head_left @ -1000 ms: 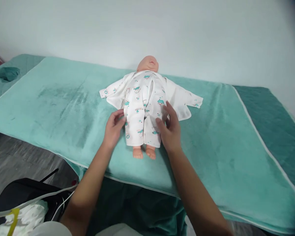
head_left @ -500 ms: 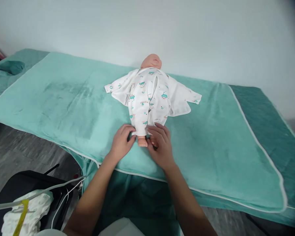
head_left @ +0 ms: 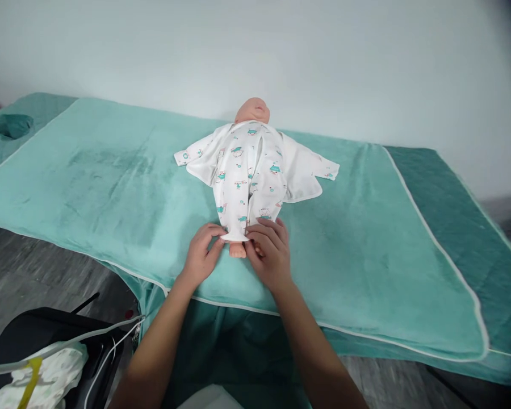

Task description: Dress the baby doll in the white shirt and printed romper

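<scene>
A baby doll (head_left: 253, 111) lies on its back on a green padded bed, dressed in white printed clothes (head_left: 249, 165) with the sleeves spread out to both sides. My left hand (head_left: 203, 254) pinches the left edge of a trouser cuff (head_left: 235, 236). The right edge of the same cuff is between the thumb and fingers of my right hand (head_left: 270, 250). Between the hands the hem is pulled out wide, and one foot (head_left: 237, 250) pokes out below it. The doll's other foot is mostly hidden behind my right hand.
The green bed cover (head_left: 366, 272) has white piping and stretches to both sides, against a pale wall (head_left: 255, 51). At the lower left, a black chair (head_left: 46, 324) holds a white printed bundle (head_left: 62, 369), with a pale tube and a yellow band over it.
Both hands have closed on the trouser cuff, which is now stretched sideways between them. The whole view has shifted a little, so the doll appears slightly farther left.
</scene>
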`<act>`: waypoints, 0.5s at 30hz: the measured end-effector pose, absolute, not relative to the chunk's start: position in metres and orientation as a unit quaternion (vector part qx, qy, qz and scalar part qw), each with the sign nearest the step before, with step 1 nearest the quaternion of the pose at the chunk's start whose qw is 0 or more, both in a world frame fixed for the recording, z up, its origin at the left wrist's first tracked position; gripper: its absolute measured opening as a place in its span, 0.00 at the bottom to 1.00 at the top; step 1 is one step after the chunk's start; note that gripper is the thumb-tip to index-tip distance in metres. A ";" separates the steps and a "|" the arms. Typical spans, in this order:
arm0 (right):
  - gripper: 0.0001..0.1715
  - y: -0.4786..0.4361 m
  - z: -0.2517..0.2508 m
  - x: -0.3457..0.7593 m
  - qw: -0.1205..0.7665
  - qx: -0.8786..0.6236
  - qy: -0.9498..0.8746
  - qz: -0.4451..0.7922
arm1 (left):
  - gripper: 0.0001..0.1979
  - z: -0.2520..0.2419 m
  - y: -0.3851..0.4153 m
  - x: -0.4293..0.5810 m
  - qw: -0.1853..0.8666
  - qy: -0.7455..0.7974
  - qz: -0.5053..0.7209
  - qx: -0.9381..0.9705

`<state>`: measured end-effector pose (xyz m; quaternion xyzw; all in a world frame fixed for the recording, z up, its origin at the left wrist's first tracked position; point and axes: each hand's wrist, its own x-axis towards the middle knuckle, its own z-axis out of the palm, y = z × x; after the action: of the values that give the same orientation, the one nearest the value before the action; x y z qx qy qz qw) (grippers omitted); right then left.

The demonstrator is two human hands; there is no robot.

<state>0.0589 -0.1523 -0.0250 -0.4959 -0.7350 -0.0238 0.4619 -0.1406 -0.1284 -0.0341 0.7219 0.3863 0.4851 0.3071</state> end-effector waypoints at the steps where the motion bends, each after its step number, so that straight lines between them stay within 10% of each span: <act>1: 0.09 -0.153 -0.024 0.060 0.471 -0.489 -0.734 -0.020 | 0.07 -0.034 -0.129 -0.141 0.318 0.387 0.491 0.713; 15: 0.14 -0.160 -0.019 0.063 0.524 -0.429 -0.735 0.025 | 0.06 -0.022 -0.134 -0.153 0.374 0.361 0.450 0.726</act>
<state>0.0627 -0.1602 -0.0192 -0.4289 -0.7353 0.0249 0.5242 -0.1525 -0.1338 -0.0220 0.7262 0.3611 0.4502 0.3736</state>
